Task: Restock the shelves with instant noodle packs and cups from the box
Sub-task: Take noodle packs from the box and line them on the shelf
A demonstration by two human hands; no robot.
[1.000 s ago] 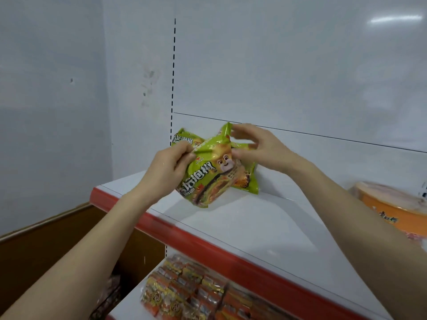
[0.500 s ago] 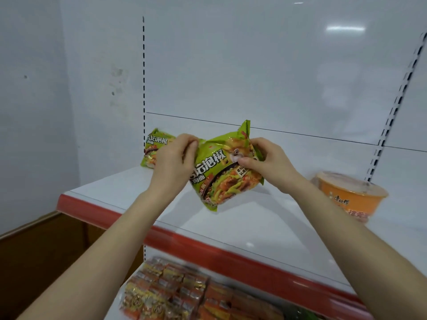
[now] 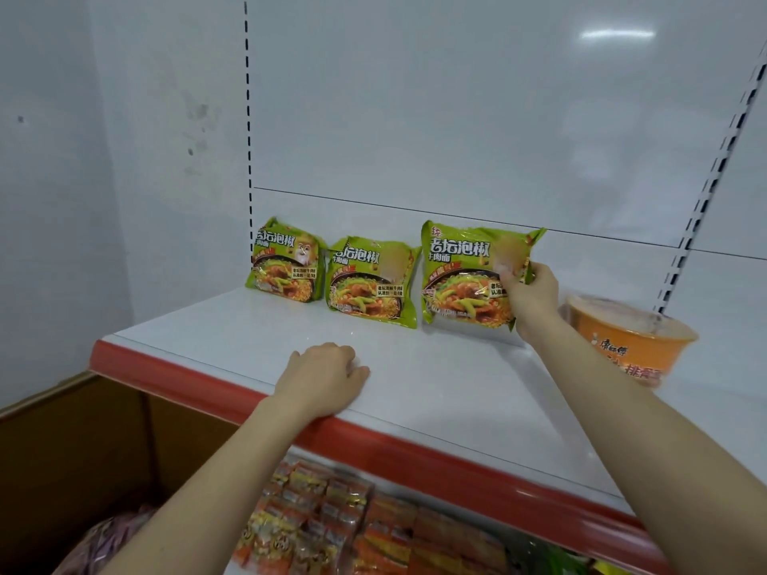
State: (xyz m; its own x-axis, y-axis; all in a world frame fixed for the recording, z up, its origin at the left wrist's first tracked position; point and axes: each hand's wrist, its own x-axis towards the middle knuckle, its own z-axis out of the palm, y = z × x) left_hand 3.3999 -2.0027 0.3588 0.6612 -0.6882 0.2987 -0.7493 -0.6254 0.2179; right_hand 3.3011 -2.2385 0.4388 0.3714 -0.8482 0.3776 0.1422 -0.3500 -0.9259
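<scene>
R hand (image 3: 533,298) pinches right edge of noodle pack (image 3: 458,276); pack stands upright at back of shelf (image 3: 436,392). L hand (image 3: 323,377) rests loose-curled on shelf, empty. Risk: on release pack slumps fwd; wrist may clip cup (image 3: 626,340).

Pinched the right green noodle pack (image 3: 460,276) at its right edge with the right hand (image 3: 533,298), upright on the white shelf (image 3: 456,392) against the back panel. Rested the left hand (image 3: 321,379) palm down near the shelf's red front lip, holding nothing. Showed, leftward in the same row, the middle green noodle pack (image 3: 369,282) and the left green noodle pack (image 3: 284,261); rightward, an orange noodle bowl (image 3: 626,338); below left, a cardboard box (image 3: 83,429).
</scene>
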